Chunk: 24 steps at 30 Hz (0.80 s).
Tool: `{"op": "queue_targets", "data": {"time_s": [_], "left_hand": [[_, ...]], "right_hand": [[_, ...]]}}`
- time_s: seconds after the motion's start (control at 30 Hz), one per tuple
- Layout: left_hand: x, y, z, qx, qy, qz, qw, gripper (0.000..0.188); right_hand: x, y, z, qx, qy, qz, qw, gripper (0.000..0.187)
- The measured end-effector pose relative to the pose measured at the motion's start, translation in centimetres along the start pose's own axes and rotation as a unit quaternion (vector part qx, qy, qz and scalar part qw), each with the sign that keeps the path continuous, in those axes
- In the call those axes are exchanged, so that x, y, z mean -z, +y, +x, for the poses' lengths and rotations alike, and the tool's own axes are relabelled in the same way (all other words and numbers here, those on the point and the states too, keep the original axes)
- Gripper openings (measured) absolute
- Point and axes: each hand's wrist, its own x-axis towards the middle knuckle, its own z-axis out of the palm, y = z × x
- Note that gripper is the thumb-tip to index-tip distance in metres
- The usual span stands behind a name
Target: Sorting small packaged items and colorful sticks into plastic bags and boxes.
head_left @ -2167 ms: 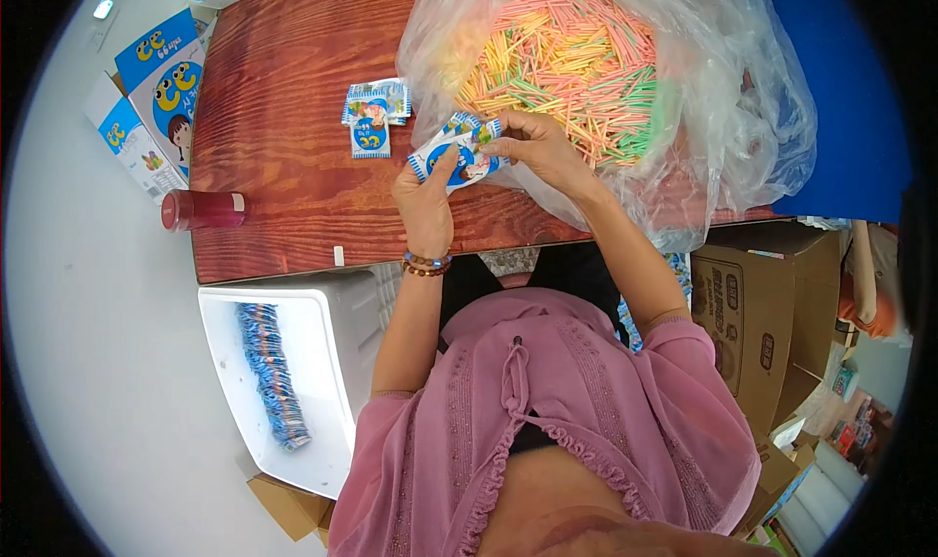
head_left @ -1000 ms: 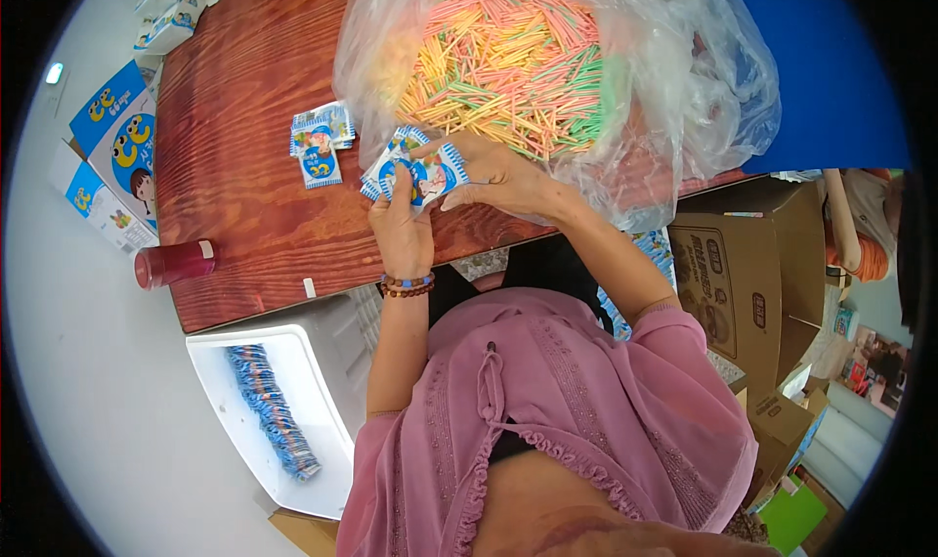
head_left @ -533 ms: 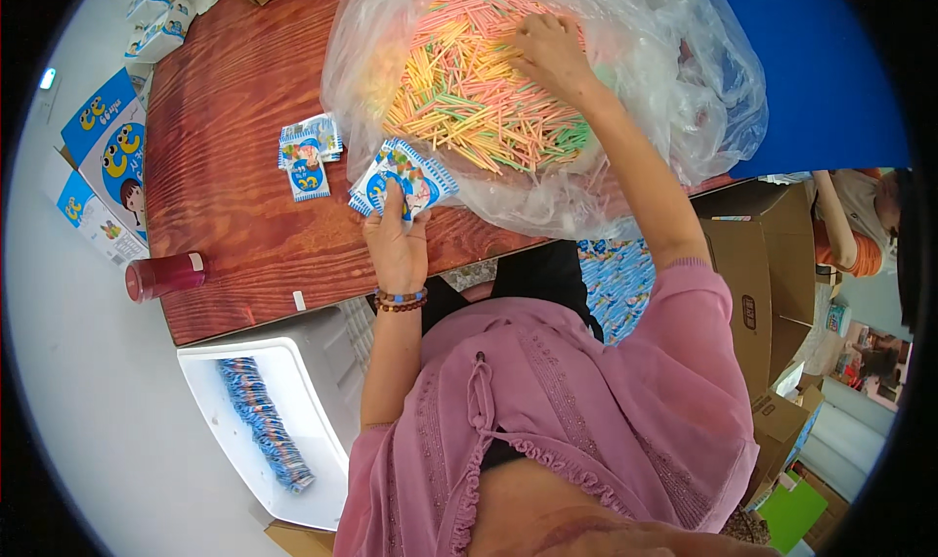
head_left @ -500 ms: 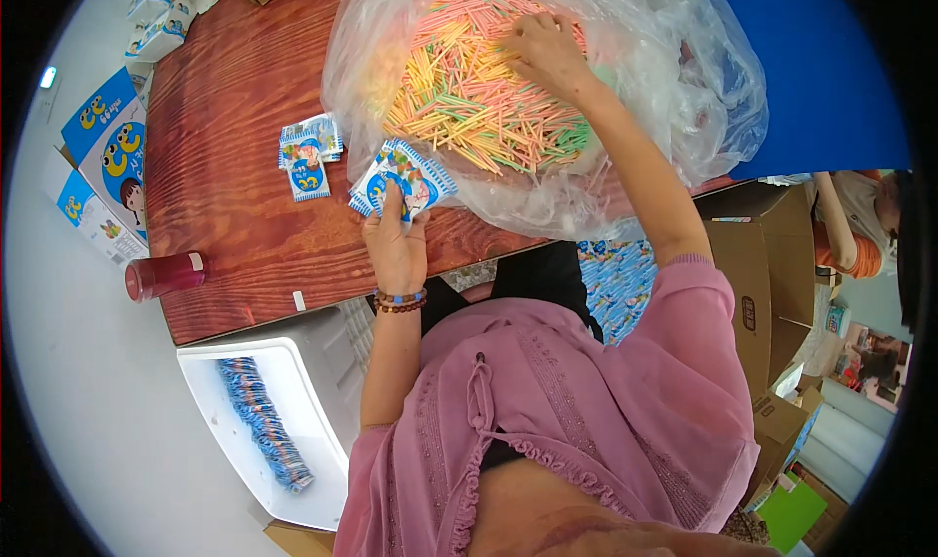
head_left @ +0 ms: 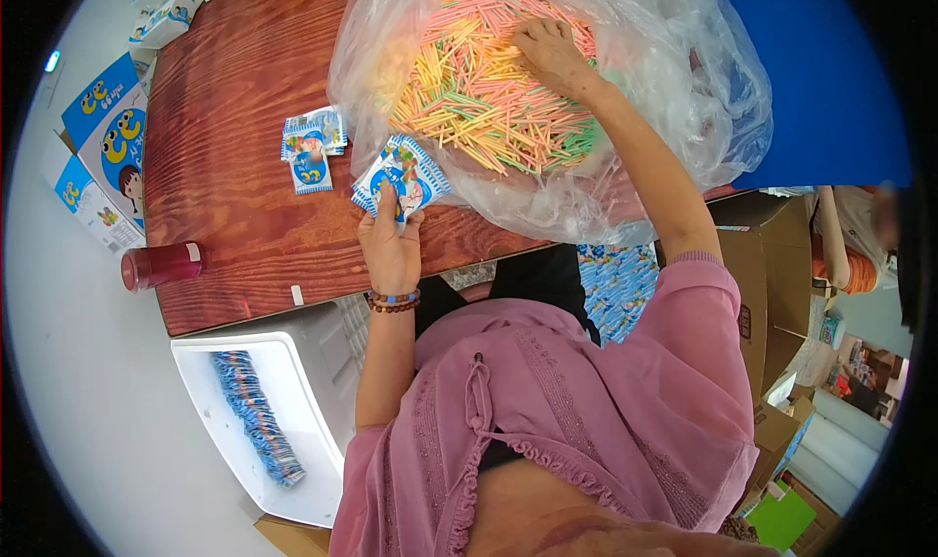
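My left hand [head_left: 392,249] is closed round a fanned stack of small blue-and-white packets [head_left: 403,179], thumb on top, over the table near its front edge. Reaching across, my right hand [head_left: 555,57] rests on a heap of thin pink, yellow and green candy sticks [head_left: 479,98]. Its fingers curl down into the sticks, and the fingertips are hidden, so I cannot see whether any stick is gripped. The heap lies in a large open clear plastic bag [head_left: 674,107]. Several more packets [head_left: 313,147] lie on the table just left of the stack.
The reddish wooden table [head_left: 225,88] carries a red-lidded jar [head_left: 161,266] at its left corner. Below stands a white bin [head_left: 322,391] with a row of packets [head_left: 256,415]. Printed boxes [head_left: 109,142] stand at the left, cardboard boxes [head_left: 782,293] at the right. Another person's arm [head_left: 833,235] shows at far right.
The packets in my left hand have tilted slightly and shifted a little left. My right hand has moved slightly down and right over the sticks. The whole view has shifted slightly.
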Motion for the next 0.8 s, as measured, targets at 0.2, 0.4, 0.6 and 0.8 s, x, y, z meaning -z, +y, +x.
{"op": "queue_targets", "data": {"time_s": [0.2,0.4,0.6,0.8], "left_hand": [[0.3,-0.2,0.0,0.0,-0.006,-0.004,1.0,0.014],[-0.1,-0.1,-0.3,0.001,-0.004,0.0,1.0,0.014],[0.3,0.2,-0.4,0.005,0.003,-0.018,1.0,0.013],[0.7,0.0,-0.2,0.009,-0.015,-0.021,1.0,0.013]], "right_hand": [[-0.5,0.0,-0.2,-0.052,0.094,0.152,0.983,0.021],[1.8,-1.1,0.1,-0.181,0.109,0.451,0.867,0.019],[3.4,-8.8,-2.6,-0.265,0.061,0.655,0.705,0.014],[0.7,-15.3,-9.1,-0.313,0.098,0.673,0.663,0.015]]}}
